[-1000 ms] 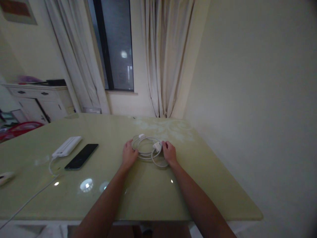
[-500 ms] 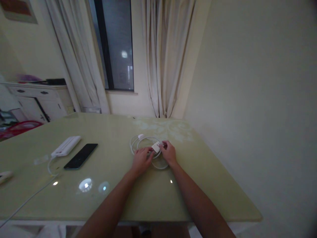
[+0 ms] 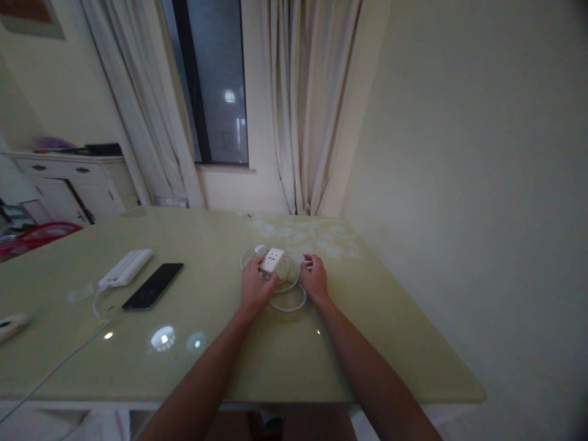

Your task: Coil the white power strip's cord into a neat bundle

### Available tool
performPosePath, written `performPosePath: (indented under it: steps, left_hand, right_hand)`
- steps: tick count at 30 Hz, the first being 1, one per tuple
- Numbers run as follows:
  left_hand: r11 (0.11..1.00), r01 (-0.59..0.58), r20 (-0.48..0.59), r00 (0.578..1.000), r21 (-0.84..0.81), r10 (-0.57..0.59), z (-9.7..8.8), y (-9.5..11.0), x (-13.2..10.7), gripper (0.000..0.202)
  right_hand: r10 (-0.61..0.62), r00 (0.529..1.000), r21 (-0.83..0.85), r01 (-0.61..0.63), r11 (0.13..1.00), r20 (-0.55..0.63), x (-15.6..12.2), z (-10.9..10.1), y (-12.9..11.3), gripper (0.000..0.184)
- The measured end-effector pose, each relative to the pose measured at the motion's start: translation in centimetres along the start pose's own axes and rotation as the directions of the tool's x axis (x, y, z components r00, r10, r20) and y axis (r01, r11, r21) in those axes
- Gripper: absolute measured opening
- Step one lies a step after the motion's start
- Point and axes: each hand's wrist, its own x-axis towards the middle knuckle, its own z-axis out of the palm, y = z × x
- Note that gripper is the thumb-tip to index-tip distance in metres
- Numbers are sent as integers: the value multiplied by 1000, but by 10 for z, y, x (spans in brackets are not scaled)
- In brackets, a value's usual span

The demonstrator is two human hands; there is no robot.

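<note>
My left hand is closed around the lower end of a small white extension socket, fingers on its left and thumb on its right. The socket's face, with dark slots, is tilted up and toward me. Below and around it a white cable lies in loose loops on the table. A rounded white plug-like piece rests at the back left of the loops. My right hand is at the right edge of the coil, fingers curled, with cable passing by its thumb; what it pinches is hidden.
On the left of the glossy table lie a black phone, a white power bank with a thin cable, and a white object at the edge. A wall borders the table's right side; curtains hang behind.
The socket, earlier between both hands, has moved left and up in my left hand and turned. My right hand has come away from it, and the front cable loop has shifted slightly left.
</note>
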Motion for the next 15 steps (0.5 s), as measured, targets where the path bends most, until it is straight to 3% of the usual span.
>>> performPosePath:
  steps: [2,4,7,9,10,15]
  left_hand:
    - [994,19,-122,992,-111,-33,-5,6,2,55]
    - [977,28,-182,981,-212,-67,-10,13,3,59]
    - [954,4,-181,982,-298,-61,-14,18,2,58]
    - [945,-12,-165,985,-327,-44,-16,17,3,56]
    - [941,-10,-164,985,-337,-49,-16,16,4,54]
    - [905,109,-203,957,-411,-207,-19,12,9,53]
  right_hand:
    - [-102,995,1,102,995,20,-1,-7,-8,30]
    - [-278,946,49,273,961,169,-6,-11,-21,34]
    - [-489,733,135,488,862,472,-19,-9,-44,40]
    - [-508,619,173,519,837,599,-28,-4,-55,39]
    - [-492,602,186,498,847,629,-31,-2,-57,36]
    - [-427,634,320,283,904,645,-36,-2,-57,40]
